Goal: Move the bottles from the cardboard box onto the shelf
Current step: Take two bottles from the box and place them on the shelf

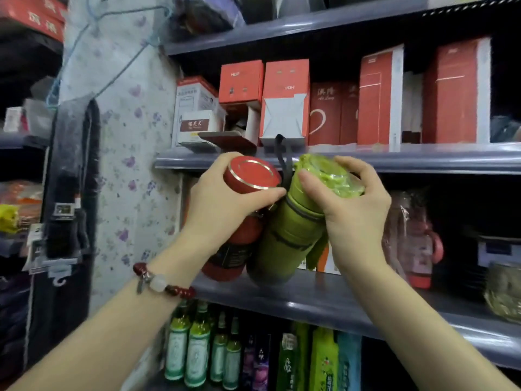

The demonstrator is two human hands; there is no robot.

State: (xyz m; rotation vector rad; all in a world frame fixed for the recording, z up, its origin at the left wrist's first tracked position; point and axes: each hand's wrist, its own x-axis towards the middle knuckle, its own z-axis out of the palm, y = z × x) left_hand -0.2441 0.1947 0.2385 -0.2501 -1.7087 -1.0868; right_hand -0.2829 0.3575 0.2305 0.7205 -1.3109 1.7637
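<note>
My left hand (pixel 222 206) grips a red bottle (pixel 239 244) just below its flat red cap. My right hand (pixel 355 204) grips a green bottle (pixel 290 238) near its plastic-wrapped green lid. Both bottles lean toward me, side by side and touching, with their bases at the left front of the grey middle shelf (pixel 324 303). A dark strap hangs between the two caps. The cardboard box is out of view.
Red and white boxes (pixel 284 103) fill the shelf above. A wrapped pink bottle (pixel 417 244) and a glass item (pixel 504 292) stand to the right on the middle shelf. Green bottles (pixel 197 348) line the shelf below. A patterned pillar (pixel 124 136) stands left.
</note>
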